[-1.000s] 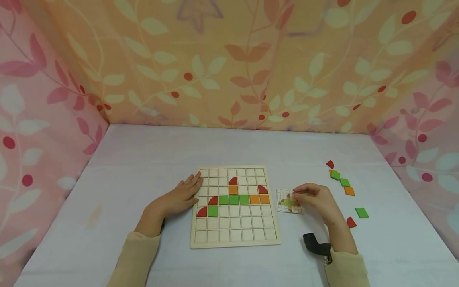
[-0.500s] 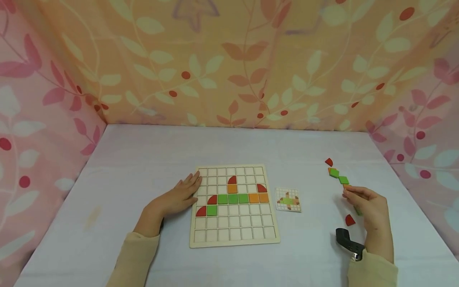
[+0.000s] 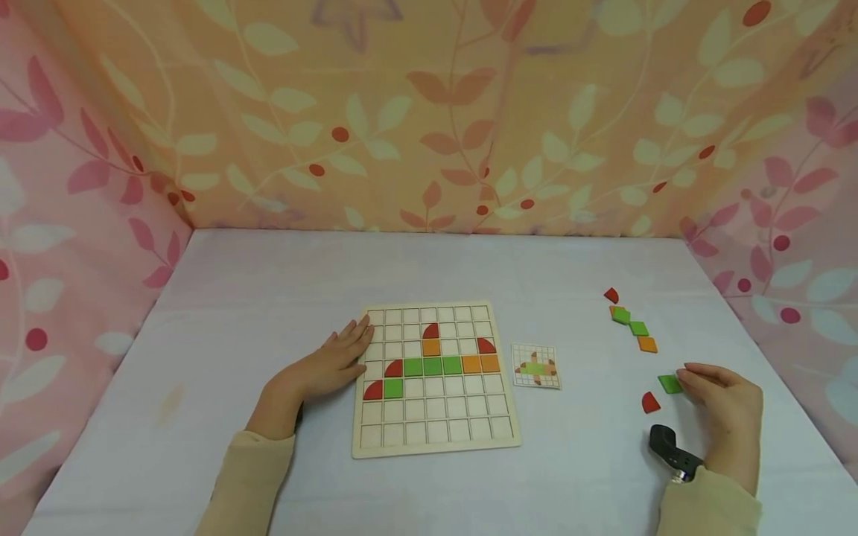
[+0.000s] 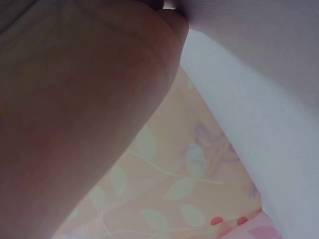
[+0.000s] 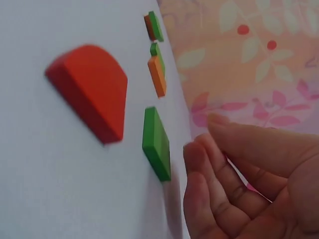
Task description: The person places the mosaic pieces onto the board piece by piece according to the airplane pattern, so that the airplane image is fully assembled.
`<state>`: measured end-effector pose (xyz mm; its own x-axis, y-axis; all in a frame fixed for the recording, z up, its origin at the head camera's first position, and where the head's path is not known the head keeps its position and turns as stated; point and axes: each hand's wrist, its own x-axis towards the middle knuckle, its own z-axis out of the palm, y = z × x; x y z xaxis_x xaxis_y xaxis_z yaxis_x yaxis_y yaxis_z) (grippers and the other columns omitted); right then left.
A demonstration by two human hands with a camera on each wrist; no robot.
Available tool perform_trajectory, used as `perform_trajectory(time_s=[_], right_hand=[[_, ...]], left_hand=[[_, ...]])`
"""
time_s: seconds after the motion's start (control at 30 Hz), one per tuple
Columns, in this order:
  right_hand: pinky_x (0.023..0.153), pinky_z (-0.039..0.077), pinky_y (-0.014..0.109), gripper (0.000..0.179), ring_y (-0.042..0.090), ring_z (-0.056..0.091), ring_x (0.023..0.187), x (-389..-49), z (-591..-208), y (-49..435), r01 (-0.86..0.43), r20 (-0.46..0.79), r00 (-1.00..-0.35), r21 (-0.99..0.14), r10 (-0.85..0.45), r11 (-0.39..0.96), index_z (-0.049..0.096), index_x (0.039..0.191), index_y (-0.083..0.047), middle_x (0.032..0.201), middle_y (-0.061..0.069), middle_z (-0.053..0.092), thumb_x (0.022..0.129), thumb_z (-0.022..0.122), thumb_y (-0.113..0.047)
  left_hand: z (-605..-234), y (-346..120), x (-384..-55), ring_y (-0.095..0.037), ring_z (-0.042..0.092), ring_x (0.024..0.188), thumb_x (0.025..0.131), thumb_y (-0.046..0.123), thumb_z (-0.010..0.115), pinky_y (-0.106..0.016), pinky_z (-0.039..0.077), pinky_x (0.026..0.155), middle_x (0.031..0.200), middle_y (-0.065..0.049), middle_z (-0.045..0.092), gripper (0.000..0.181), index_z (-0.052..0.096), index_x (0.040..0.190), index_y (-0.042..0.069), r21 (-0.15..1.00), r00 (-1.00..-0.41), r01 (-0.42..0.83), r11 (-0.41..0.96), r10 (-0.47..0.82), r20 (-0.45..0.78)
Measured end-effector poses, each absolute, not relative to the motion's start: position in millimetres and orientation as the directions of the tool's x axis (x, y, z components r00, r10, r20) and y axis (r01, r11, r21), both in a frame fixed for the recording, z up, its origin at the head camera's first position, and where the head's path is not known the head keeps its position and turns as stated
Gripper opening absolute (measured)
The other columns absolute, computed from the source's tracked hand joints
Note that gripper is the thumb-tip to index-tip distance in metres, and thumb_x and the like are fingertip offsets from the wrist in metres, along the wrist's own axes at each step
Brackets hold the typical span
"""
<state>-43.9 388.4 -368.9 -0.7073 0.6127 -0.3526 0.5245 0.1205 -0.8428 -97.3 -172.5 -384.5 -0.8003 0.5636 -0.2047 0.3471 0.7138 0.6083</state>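
Printed cloth (image 3: 523, 112) walls the scene, orange with pale leaves across the top of the frame and pink along both sides. Below it spreads the surface (image 3: 302, 275), covered in smooth white fabric with a faint tan stain at the left. At lower centre lies the board (image 3: 439, 450), flat, pale and wood-like, its corners rounded and its face divided into square cells. Beige sleeves (image 3: 248, 484) enter from the lower left and lower right.

The left hand (image 3: 328, 361) has its fingers extended, their tips lying over the board's left edge and covering a bit of it. At the right, the right hand (image 3: 727, 398) holds nothing; its fingers bend loosely, thumb apart. A black device (image 3: 672, 450) sticks out from that wrist. Right of the board lies a gridded card (image 3: 536, 365) printed with a coloured figure.

The green tile (image 3: 669, 384), a flat, thick-edged square, rests on the surface just beside the right fingertips; the right wrist view shows a gap between. Close by, to its lower left, sits a glossy red quarter-circle (image 3: 650, 403). Above run an orange tile (image 3: 647, 344), more green ones and another red wedge (image 3: 611, 295). Red, green and orange pieces fill some cells.
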Motion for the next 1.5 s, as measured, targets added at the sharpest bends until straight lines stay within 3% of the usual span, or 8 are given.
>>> perform_trajectory(time_s=[0.17,0.37,0.53,0.77,1.03,1.2,1.43,1.5], right_hand=[[0.059,0.042,0.015,0.001,0.001,0.051,0.073,-43.0,-375.9,396.2,0.581,-0.343,-0.731,-0.766,0.590,0.275,0.073,0.083,-0.026,0.067,-0.026,0.056,0.083,0.074,-0.027],[0.066,0.039,0.022,0.046,0.006,0.044,0.082,-48.1,-379.9,397.4,0.557,-0.291,-0.806,-0.667,0.515,0.494,0.068,0.112,-0.001,0.066,-0.025,0.058,0.083,0.072,-0.035],[0.066,0.038,0.026,0.055,0.012,0.046,0.085,-49.8,-376.5,393.0,0.549,-0.273,-0.822,-0.609,0.499,0.572,0.062,0.116,0.007,0.066,-0.018,0.062,0.082,0.073,-0.034],[0.064,0.037,0.030,0.060,0.023,0.048,0.082,-53.8,-366.6,386.6,0.595,-0.301,-0.796,-0.546,0.525,0.590,0.054,0.120,0.012,0.066,-0.008,0.060,0.084,0.070,-0.033],[0.054,0.042,0.021,0.050,0.006,0.047,0.065,-51.7,-368.2,387.1,0.556,-0.295,-0.825,-0.573,0.482,0.602,0.058,0.112,0.010,0.065,-0.014,0.058,0.083,0.073,-0.026],[0.063,0.040,0.022,0.038,0.005,0.048,0.070,-51.3,-365.0,384.8,0.569,-0.299,-0.807,-0.623,0.508,0.537,0.062,0.109,0.007,0.064,-0.018,0.059,0.085,0.071,-0.022],[0.063,0.041,0.018,0.003,0.004,0.050,0.071,-55.0,-359.6,371.6,0.537,-0.295,-0.818,-0.699,0.494,0.472,0.069,0.089,-0.020,0.064,-0.020,0.058,0.087,0.068,-0.023],[0.062,0.042,0.015,0.002,0.002,0.051,0.069,-56.8,-359.2,368.0,0.512,-0.287,-0.833,-0.723,0.473,0.463,0.068,0.086,-0.026,0.066,-0.020,0.058,0.087,0.069,-0.023]], left_hand=[[-383.6,-172.1,-97.2,-0.038,0.000,0.142,0.098,0.013,0.047,-0.056,0.004,0.111,0.156,-0.018,0.002,0.061,0.016,0.148,-0.003,0.603,-0.801,0.348,0.718,0.562,-0.207],[-383.3,-172.2,-97.6,-0.039,0.000,0.141,0.098,0.012,0.047,-0.057,0.004,0.111,0.156,-0.020,0.002,0.061,0.016,0.148,-0.005,0.605,-0.799,0.357,0.712,0.568,-0.196],[-385.8,-172.5,-98.3,-0.039,0.000,0.141,0.098,0.012,0.046,-0.057,0.004,0.111,0.156,-0.020,0.001,0.062,0.015,0.148,-0.005,0.604,-0.796,0.358,0.712,0.571,-0.201],[-385.7,-171.7,-98.8,-0.037,-0.002,0.142,0.098,0.014,0.046,-0.055,0.003,0.112,0.157,-0.017,0.000,0.062,0.014,0.149,-0.003,0.605,-0.801,0.339,0.721,0.558,-0.218],[-381.4,-171.1,-100.4,-0.035,-0.002,0.143,0.098,0.015,0.047,-0.054,0.003,0.112,0.157,-0.016,0.000,0.064,0.013,0.149,-0.002,0.580,-0.799,0.338,0.741,0.552,-0.239],[-380.6,-169.9,-103.1,-0.034,-0.003,0.143,0.098,0.015,0.046,-0.054,0.003,0.112,0.157,-0.016,-0.001,0.064,0.012,0.149,-0.002,0.579,-0.792,0.353,0.735,0.564,-0.234],[-381.5,-170.4,-102.2,-0.034,-0.003,0.143,0.098,0.017,0.046,-0.053,0.002,0.113,0.157,-0.015,-0.001,0.064,0.012,0.149,-0.002,0.582,-0.791,0.343,0.737,0.561,-0.245],[-382.1,-171.0,-101.5,-0.034,-0.003,0.143,0.098,0.017,0.046,-0.053,0.002,0.113,0.157,-0.015,-0.002,0.064,0.012,0.149,-0.001,0.582,-0.791,0.338,0.740,0.558,-0.251]])
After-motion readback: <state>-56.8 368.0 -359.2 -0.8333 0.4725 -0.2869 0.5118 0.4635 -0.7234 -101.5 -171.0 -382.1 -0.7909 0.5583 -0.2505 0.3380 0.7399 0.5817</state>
